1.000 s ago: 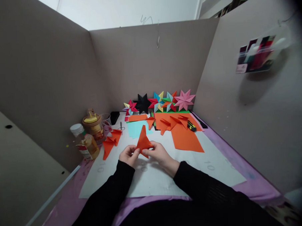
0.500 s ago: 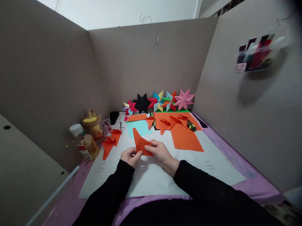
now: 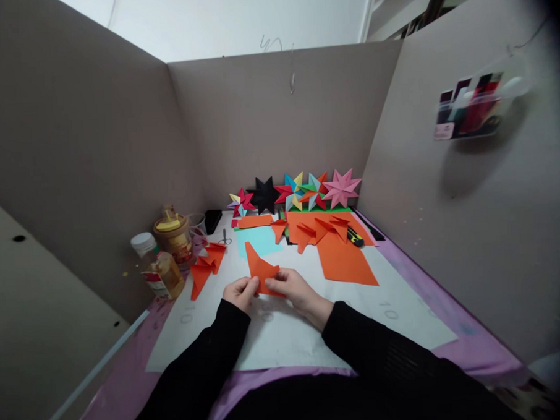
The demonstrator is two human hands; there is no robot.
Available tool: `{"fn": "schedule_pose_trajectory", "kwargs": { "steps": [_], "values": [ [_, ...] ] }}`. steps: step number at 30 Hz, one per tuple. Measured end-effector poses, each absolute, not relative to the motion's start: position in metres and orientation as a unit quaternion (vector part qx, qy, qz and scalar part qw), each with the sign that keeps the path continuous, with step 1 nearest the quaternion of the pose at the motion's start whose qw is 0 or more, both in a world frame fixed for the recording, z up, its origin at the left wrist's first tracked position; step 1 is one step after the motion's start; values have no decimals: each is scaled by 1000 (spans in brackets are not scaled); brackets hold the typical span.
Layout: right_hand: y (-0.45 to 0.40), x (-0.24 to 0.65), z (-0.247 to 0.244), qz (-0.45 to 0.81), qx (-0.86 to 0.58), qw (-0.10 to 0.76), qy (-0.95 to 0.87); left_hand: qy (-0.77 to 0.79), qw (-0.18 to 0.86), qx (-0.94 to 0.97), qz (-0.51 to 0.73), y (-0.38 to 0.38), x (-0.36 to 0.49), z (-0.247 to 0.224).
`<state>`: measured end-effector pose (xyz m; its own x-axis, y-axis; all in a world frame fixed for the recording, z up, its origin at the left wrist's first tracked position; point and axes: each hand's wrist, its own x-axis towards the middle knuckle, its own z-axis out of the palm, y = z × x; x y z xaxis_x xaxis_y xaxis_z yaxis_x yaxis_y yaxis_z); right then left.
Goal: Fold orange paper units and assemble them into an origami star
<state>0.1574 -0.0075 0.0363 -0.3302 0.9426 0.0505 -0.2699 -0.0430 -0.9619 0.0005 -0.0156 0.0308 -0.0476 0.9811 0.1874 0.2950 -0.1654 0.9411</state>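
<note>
A folded piece of orange paper (image 3: 259, 265) is held up over the white sheet, its long point rising to the upper left. My left hand (image 3: 240, 293) pinches its lower left corner between thumb and fingers. On the other side my right hand (image 3: 298, 290) grips the right part, thumb across the front and fingers behind. Several similar folded orange pieces (image 3: 202, 276) lie to the left of my hands. More folded orange pieces (image 3: 305, 235) rest farther back on flat orange paper (image 3: 350, 269).
Several paper stars (image 3: 343, 188) lean against the back panel. A glue-like bottle (image 3: 159, 271) and a brown jar (image 3: 174, 239) stand at the left. Scissors (image 3: 225, 238), light blue paper (image 3: 259, 242) and a yellow-black cutter (image 3: 354, 236) lie on the white sheet (image 3: 360, 343).
My right thumb has slid down and left on the orange paper, and my left thumb sits slightly higher. The paper's right edge now stands above my right thumb.
</note>
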Motion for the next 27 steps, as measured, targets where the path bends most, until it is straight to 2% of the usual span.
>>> {"fn": "schedule_pose_trajectory", "kwargs": {
  "steps": [5,12,19,21,23,26,27],
  "values": [
    [-14,152,38,640,-363,444,-512,523,318,624,487,-12,1,21],
    [-17,158,41,647,-379,360,-556,528,380,556,517,-12,-7,31],
    [-18,166,41,655,-374,284,-592,532,366,431,631,7,-24,27],
    [-17,165,41,667,-378,294,-570,528,363,374,670,13,-25,25],
    [-15,163,41,662,-386,341,-544,518,387,378,663,13,-22,23],
    [-12,160,40,635,-388,416,-522,487,455,533,521,5,-11,20],
    [-11,160,40,631,-384,427,-521,480,446,583,480,2,-7,19]
  ]
}}
